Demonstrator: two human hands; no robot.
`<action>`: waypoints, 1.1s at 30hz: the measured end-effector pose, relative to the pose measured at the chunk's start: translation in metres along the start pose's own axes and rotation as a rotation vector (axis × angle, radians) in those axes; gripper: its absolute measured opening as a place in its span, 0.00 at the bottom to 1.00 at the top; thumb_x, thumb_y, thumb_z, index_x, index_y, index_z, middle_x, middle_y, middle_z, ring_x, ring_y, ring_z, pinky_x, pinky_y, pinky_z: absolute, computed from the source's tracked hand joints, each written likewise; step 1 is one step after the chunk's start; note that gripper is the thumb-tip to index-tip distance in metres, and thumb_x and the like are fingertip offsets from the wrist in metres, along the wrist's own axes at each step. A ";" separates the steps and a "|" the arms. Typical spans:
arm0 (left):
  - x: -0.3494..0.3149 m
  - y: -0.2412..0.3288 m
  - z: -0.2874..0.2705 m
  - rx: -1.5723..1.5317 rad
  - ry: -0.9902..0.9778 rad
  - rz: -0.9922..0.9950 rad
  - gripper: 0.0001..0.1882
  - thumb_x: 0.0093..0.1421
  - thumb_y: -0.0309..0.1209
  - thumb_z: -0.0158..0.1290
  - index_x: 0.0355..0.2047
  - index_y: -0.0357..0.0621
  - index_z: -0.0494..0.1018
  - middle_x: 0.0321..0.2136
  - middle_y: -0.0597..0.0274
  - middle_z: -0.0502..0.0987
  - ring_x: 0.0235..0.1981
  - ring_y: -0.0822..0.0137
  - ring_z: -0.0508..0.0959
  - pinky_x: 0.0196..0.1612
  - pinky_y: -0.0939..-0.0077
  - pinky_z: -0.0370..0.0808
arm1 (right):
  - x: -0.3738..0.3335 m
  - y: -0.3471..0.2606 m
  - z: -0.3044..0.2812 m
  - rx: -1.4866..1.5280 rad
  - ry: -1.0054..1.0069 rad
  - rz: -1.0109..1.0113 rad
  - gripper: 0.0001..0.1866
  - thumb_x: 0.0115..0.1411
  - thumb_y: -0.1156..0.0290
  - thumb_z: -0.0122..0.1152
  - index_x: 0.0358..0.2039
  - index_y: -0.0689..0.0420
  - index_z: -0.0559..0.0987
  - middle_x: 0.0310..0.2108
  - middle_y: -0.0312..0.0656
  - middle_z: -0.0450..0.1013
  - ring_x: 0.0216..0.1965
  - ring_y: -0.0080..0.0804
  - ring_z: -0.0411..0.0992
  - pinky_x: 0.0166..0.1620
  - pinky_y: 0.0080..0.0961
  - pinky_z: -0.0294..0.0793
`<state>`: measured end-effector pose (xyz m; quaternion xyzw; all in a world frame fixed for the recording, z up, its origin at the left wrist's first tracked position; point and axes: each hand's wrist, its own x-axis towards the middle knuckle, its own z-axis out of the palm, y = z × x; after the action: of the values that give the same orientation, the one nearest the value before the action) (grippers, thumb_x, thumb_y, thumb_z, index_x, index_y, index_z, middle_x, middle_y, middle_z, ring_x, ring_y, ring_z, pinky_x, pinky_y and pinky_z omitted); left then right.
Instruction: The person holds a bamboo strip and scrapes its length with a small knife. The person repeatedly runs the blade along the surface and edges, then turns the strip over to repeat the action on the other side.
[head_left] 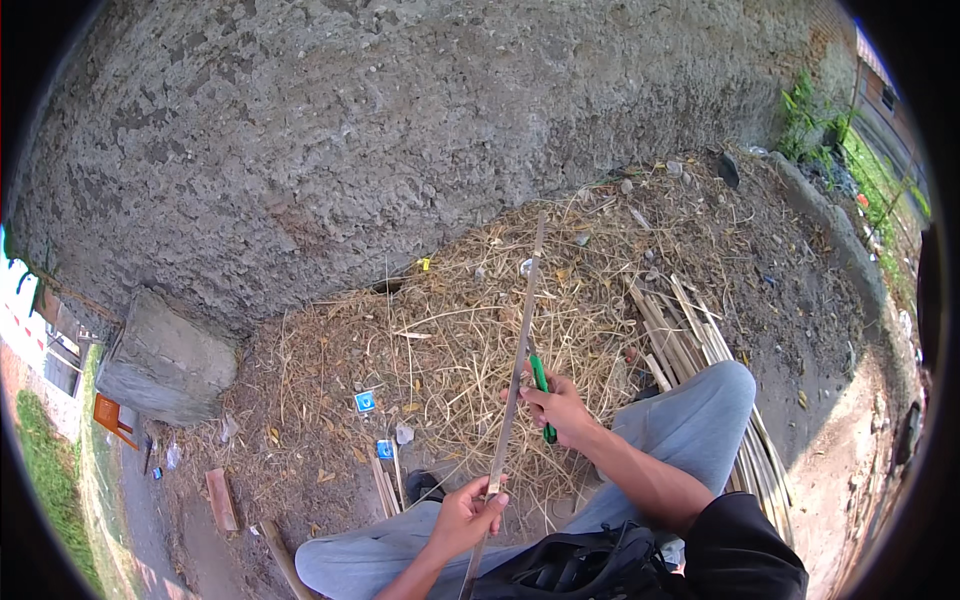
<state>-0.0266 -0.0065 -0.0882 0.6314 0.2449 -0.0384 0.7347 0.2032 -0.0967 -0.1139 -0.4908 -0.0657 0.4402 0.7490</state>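
A long, thin strip of split bamboo or wood [521, 345] runs up and away from my lap, tilted slightly right at its far end. Near its lower part, my left hand [472, 513] is closed round it, thumb on top. Higher along the strip, my right hand [562, 410] grips a green-handled cutter knife [540, 373], held against the strip's right side. My right fingers also reach behind or onto the strip; their exact contact is hard to make out. The knife's blade is hardly visible. Both legs are folded, in grey trousers [675, 415].
Curled shavings [470, 350] cover the ground ahead. More bamboo strips [688, 325] lie beside my right knee. A rough wall [400, 130] rises beyond, with a concrete block [180, 350] at left. Blue packets [364, 401] and a brick [222, 500] lie left. A black bag [590, 560] sits at my lap.
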 end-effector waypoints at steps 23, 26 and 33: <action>0.000 0.000 -0.003 -0.023 -0.033 -0.002 0.18 0.67 0.30 0.50 0.55 0.34 0.68 0.29 0.64 0.74 0.22 0.80 0.72 0.25 0.84 0.70 | -0.003 -0.002 0.003 0.005 0.008 -0.020 0.18 0.67 0.71 0.51 0.56 0.60 0.67 0.39 0.45 0.79 0.13 0.13 0.58 0.17 0.14 0.59; 0.002 0.004 -0.013 -0.017 -0.117 -0.065 0.18 0.67 0.29 0.50 0.55 0.35 0.68 0.33 0.62 0.76 0.26 0.79 0.74 0.30 0.83 0.72 | -0.004 -0.003 0.003 -0.052 0.031 -0.043 0.18 0.65 0.70 0.56 0.54 0.60 0.69 0.36 0.43 0.80 0.13 0.11 0.58 0.17 0.14 0.58; 0.024 0.022 -0.032 -0.092 -0.099 -0.091 0.17 0.69 0.31 0.45 0.55 0.34 0.66 0.45 0.52 0.76 0.38 0.67 0.79 0.41 0.72 0.78 | -0.024 0.010 0.030 -0.322 0.091 -0.236 0.15 0.59 0.70 0.65 0.44 0.62 0.74 0.25 0.33 0.76 0.25 0.12 0.66 0.27 0.16 0.65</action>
<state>-0.0069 0.0343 -0.0806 0.5825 0.2383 -0.0913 0.7718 0.1668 -0.0924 -0.0981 -0.6126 -0.1584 0.3103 0.7094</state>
